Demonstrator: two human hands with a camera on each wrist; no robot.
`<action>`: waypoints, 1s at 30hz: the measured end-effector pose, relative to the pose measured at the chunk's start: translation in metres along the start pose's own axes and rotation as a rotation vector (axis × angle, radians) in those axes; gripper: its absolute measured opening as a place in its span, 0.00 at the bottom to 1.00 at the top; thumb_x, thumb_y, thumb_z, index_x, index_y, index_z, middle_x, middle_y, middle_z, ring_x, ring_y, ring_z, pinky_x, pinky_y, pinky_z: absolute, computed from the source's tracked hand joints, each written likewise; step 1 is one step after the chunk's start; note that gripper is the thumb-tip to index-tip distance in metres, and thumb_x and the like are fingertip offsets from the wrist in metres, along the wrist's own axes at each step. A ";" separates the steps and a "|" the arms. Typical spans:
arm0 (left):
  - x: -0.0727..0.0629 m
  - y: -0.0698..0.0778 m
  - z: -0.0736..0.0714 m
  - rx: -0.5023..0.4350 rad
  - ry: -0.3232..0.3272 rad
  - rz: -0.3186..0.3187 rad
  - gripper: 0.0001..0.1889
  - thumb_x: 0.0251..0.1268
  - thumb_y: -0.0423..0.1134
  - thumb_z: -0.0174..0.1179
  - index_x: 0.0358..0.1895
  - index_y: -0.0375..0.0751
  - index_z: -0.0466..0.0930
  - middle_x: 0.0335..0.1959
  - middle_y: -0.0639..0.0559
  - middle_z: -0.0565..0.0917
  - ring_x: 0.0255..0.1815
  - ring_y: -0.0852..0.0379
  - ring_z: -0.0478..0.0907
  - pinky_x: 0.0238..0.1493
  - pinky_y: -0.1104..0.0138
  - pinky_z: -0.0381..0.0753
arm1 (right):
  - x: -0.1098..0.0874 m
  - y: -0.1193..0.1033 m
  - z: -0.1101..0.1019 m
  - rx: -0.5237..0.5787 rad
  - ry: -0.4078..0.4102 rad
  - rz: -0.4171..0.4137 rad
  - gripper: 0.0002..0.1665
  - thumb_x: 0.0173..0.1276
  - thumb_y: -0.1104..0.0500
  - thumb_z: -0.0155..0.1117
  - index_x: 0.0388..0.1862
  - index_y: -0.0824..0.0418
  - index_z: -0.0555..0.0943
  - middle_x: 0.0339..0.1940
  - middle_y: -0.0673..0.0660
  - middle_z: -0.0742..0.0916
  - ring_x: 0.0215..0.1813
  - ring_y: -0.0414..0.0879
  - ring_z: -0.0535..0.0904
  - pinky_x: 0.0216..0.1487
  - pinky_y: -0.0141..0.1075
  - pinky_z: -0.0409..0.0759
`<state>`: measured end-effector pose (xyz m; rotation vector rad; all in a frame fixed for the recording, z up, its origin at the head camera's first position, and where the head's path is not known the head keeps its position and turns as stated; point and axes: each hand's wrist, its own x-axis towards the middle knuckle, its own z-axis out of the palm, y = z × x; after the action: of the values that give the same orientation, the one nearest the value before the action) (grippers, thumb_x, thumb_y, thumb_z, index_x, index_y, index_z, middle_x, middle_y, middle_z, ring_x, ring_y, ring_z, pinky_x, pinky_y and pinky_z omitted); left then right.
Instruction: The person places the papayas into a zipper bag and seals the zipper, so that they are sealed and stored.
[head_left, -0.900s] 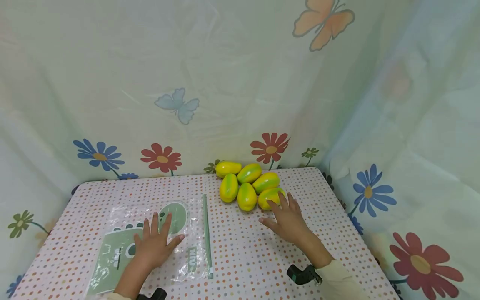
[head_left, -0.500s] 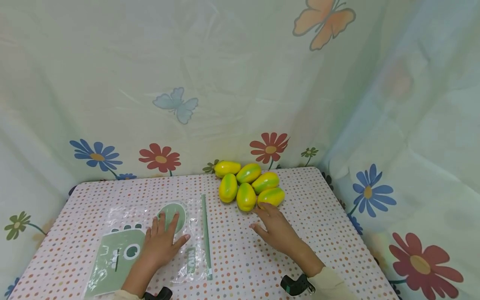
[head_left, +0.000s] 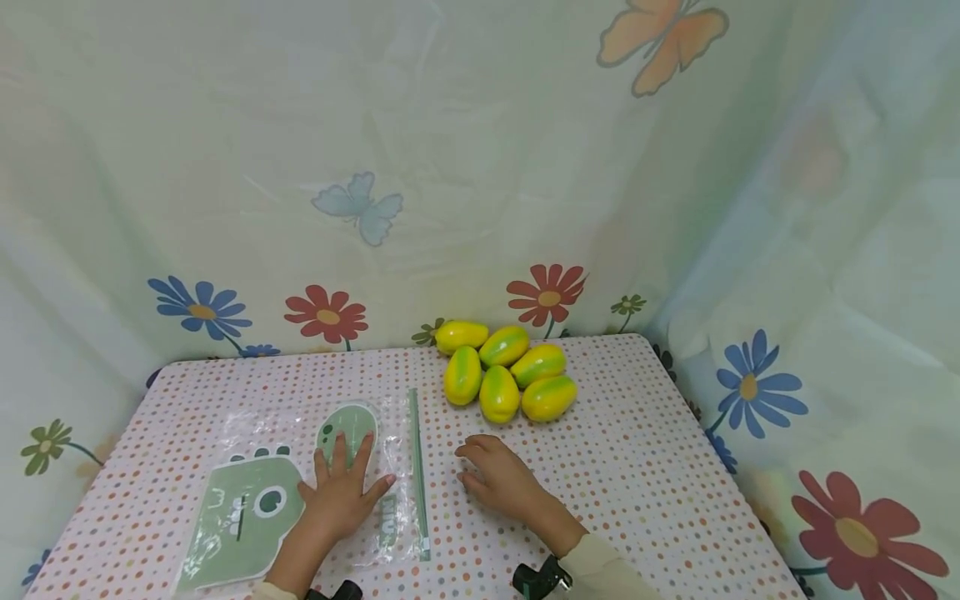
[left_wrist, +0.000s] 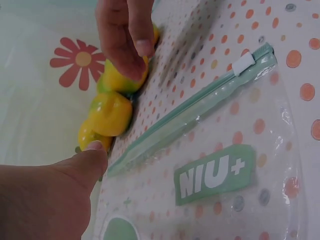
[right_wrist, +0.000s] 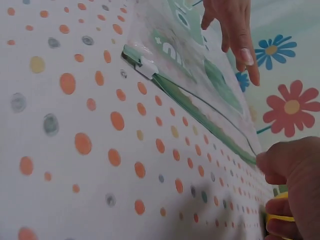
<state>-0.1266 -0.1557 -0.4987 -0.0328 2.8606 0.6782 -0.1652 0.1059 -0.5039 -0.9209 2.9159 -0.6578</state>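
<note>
A clear zip bag (head_left: 401, 508) printed with a green cartoon figure lies flat on the left part of the table. Over its round green print, my left hand (head_left: 339, 497) is spread with straight fingers; whether it touches the plastic I cannot tell. To the right of the bag's green zip strip (left_wrist: 192, 102), my right hand (head_left: 504, 483) hovers with fingers loosely bent, holding nothing. Beyond it sit several yellow-green fruits, papaya-like in shape, with the nearest one (head_left: 549, 397) a short way behind the hand. A white slider (right_wrist: 146, 68) sits near the strip's close end.
The table (head_left: 637, 467) wears a white cloth with coloured dots. A pale curtain (head_left: 450, 167) with flowers and butterflies hangs behind and at both sides. The fruits stand close to the table's back edge. Each wrist carries a black camera mount (head_left: 542, 577).
My right hand has drawn back from the nearest fruit, moving left and toward me, near the zip strip. My left hand has slid a little to the right over the bag. The fruits stay put.
</note>
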 end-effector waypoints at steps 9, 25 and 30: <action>-0.005 -0.005 0.015 -0.005 -0.018 -0.034 0.45 0.65 0.66 0.53 0.78 0.46 0.51 0.77 0.25 0.42 0.71 0.14 0.36 0.52 0.17 0.39 | 0.012 -0.005 0.038 0.056 -0.044 0.105 0.26 0.61 0.57 0.71 0.60 0.55 0.79 0.69 0.63 0.74 0.71 0.57 0.69 0.65 0.54 0.72; 0.002 0.009 0.024 -0.031 -0.078 -0.060 0.46 0.63 0.68 0.53 0.78 0.48 0.51 0.77 0.25 0.42 0.69 0.12 0.40 0.49 0.16 0.42 | 0.028 -0.027 0.058 -0.028 -0.051 0.031 0.27 0.67 0.46 0.65 0.64 0.47 0.78 0.73 0.64 0.70 0.74 0.64 0.63 0.70 0.59 0.62; 0.004 0.010 0.026 -0.037 -0.054 -0.050 0.47 0.63 0.69 0.52 0.78 0.46 0.51 0.76 0.24 0.43 0.69 0.11 0.38 0.51 0.16 0.38 | 0.034 -0.028 0.060 -0.071 -0.037 0.036 0.30 0.66 0.47 0.65 0.67 0.49 0.76 0.74 0.63 0.69 0.75 0.62 0.61 0.72 0.58 0.61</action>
<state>-0.1266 -0.1347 -0.5176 -0.0898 2.7860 0.7118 -0.1694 0.0432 -0.5434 -0.8749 2.9329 -0.5333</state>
